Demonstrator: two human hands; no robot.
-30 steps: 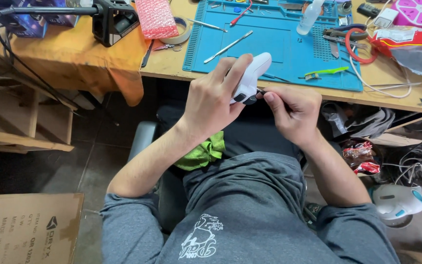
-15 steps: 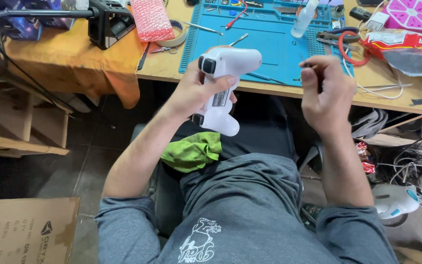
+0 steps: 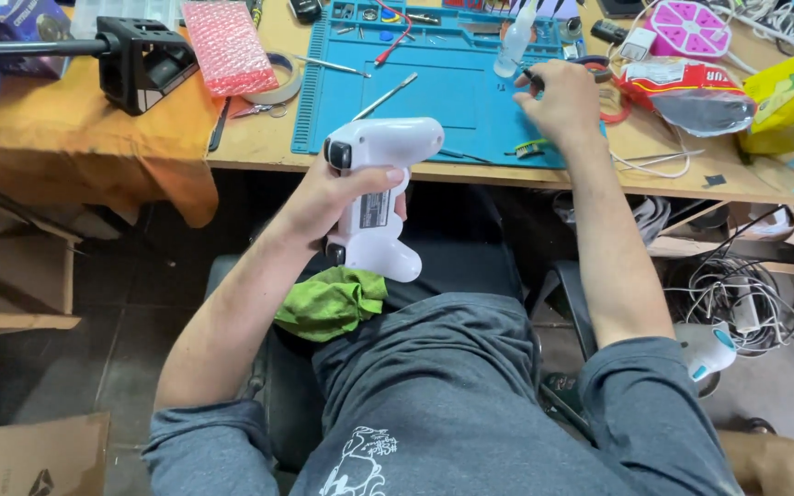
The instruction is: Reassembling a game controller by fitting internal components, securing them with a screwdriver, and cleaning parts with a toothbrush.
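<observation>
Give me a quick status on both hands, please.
Left hand gripping white game controller above lap. Right hand on blue mat, pinching a small dark tool. Nothing between them.

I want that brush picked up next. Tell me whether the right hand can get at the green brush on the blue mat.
Probably yes: the right hand hovers just above the green brush near the blue mat edge, nothing between.

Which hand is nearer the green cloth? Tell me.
Left. The left hand, holding the white controller, is just above the green cloth; the right hand is up on the blue mat.
</observation>
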